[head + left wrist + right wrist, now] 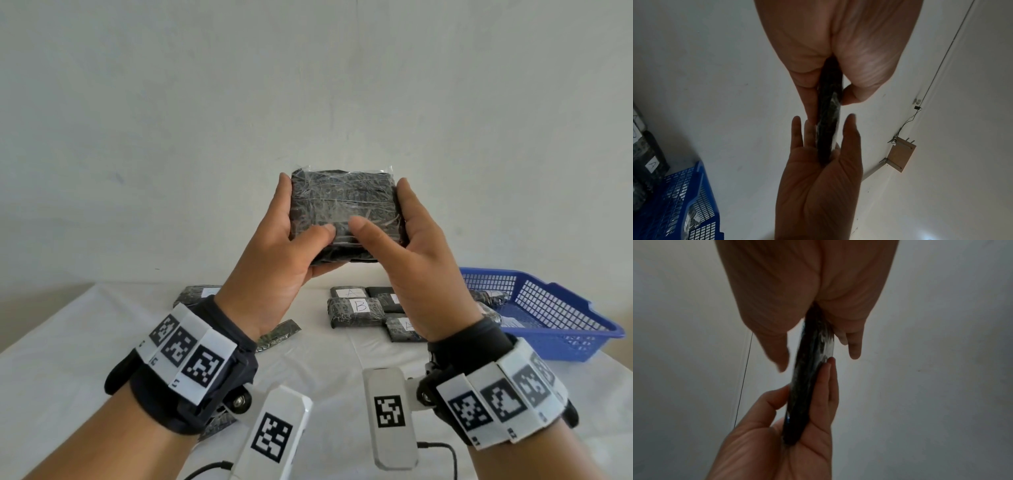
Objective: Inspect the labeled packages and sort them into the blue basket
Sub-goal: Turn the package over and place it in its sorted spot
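I hold a dark, plastic-wrapped package (342,202) up in front of the wall, well above the table. My left hand (301,212) grips its left edge and my right hand (387,209) its right edge, both thumbs pressed on the near face. No label shows on that face. Each wrist view catches the package edge-on (828,123) (807,378) between the two hands. The blue basket (561,308) stands on the table at the right, below my right hand, with wrapped packages (489,298) inside.
Below the hands, several wrapped packages lie on the white tablecloth (68,342): one marked A (349,293), one marked B (356,306), another A (404,327), and one at the left (198,294). The wall stands close behind the table.
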